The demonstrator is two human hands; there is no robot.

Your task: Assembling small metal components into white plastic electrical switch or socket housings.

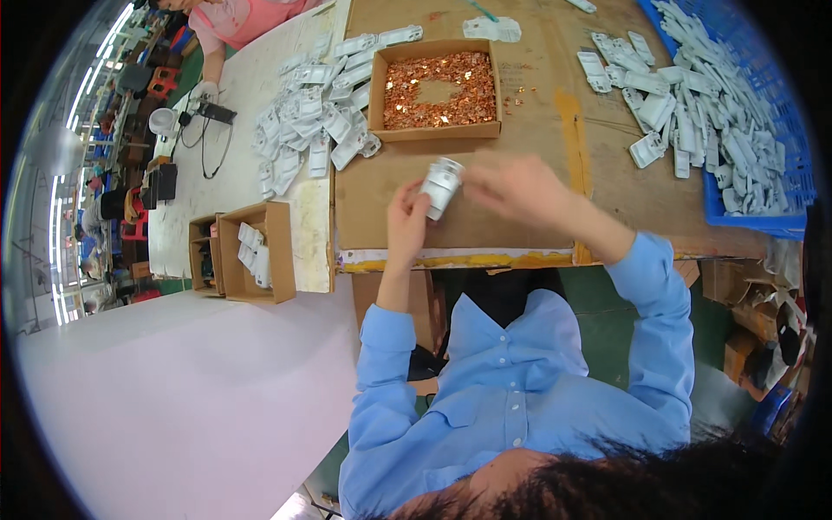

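Note:
My left hand (409,212) is closed on a small white plastic housing (442,187), which it holds tilted above the cardboard-covered table. Just right of the housing's upper end is my right hand (520,186), blurred by motion. Its fingers look curled together in a pinch, and what lies between them, if anything, is too small to make out. Beyond both hands stands a shallow cardboard box (436,134) full of small shiny copper-coloured metal pieces (472,82). A heap of similar white housings (312,117) lies to the left of that box.
At the right, more white housings (646,82) lie beside a blue plastic basket (715,212) heaped with them. Small cardboard boxes (282,251) stand on the left, one holding housings. Copper bits are scattered right of the shallow box. A co-worker in pink (251,22) sits at far left.

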